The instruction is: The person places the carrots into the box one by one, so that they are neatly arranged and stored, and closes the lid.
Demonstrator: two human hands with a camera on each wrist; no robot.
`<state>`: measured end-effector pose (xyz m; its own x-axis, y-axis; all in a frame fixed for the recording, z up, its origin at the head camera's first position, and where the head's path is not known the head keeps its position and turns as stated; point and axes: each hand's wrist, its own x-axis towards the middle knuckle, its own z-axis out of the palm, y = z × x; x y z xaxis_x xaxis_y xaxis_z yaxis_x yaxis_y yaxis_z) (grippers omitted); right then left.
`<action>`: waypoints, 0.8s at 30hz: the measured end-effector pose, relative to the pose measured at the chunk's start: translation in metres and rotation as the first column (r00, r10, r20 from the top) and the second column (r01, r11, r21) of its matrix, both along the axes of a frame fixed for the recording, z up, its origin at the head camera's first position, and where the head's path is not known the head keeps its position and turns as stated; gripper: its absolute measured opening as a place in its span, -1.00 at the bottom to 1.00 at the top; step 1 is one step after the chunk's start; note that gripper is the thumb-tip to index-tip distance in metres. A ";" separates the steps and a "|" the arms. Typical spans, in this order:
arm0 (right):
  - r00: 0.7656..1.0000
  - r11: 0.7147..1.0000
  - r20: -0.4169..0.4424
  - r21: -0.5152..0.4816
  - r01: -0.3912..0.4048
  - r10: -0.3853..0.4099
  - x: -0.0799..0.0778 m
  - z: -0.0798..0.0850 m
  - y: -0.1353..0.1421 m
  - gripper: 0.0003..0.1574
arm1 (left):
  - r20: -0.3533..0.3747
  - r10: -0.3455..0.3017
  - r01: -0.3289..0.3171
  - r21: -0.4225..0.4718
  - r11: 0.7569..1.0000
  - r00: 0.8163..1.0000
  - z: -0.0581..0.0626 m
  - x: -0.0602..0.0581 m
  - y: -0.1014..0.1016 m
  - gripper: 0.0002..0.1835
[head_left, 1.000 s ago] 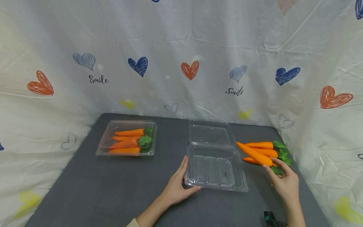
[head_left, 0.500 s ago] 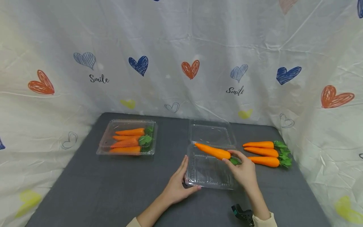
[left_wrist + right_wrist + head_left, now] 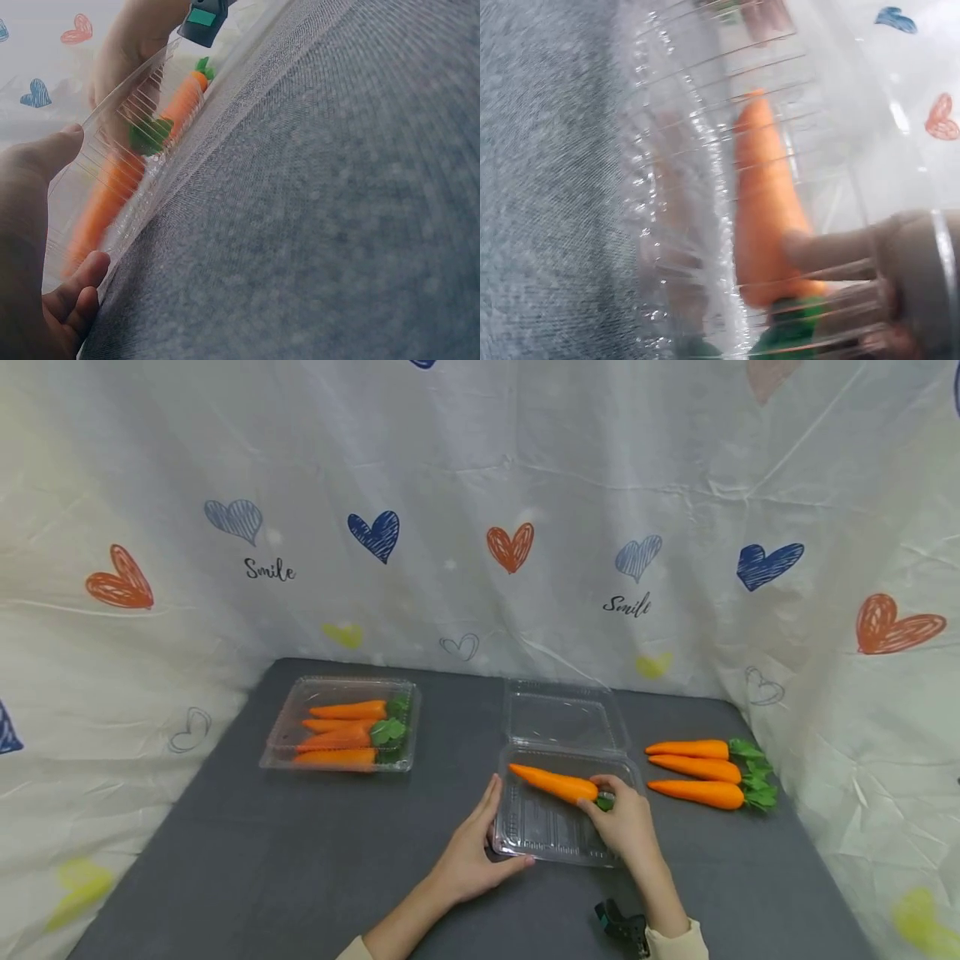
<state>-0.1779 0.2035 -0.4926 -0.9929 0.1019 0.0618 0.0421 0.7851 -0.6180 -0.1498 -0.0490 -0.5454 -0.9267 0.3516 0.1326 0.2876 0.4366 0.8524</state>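
Observation:
A clear plastic clamshell container (image 3: 517,847) lies with its lid folded back. My right hand (image 3: 626,818) pinches a carrot (image 3: 555,783) near its green leafy top, low over the base. The carrot's tip points left; through the clear wall in the right wrist view, the carrot (image 3: 765,202) and my fingers (image 3: 832,251) show, blurred. My left hand (image 3: 468,856) rests against the container's near left corner, thumb along the front rim and fingers straight along the left side. Thumb and fingertips (image 3: 90,270) touch the container wall in the left wrist view.
Several carrots (image 3: 697,768) lie side by side to the right of the container. At the left stands a closed clear container (image 3: 273,752) holding several carrots. A white curtain (image 3: 435,460) printed with hearts hangs behind the grey table (image 3: 247,868).
My right hand has picked a carrot from the group at the right, carried it left and lowered it over the container's base. The left hand has stayed at the container's corner.

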 end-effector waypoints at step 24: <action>0.982 0.993 -0.151 -0.062 0.102 -0.110 0.004 0.025 0.033 -0.28 | -0.001 -0.002 0.002 -0.008 1.000 1.000 -0.001 -0.002 -0.001 0.29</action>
<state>-0.1738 0.2368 -0.4673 -0.9553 0.2134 0.2048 0.0243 0.7467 -0.6647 -0.1514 -0.0505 -0.5463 -0.9257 0.3548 0.1309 0.2898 0.4431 0.8483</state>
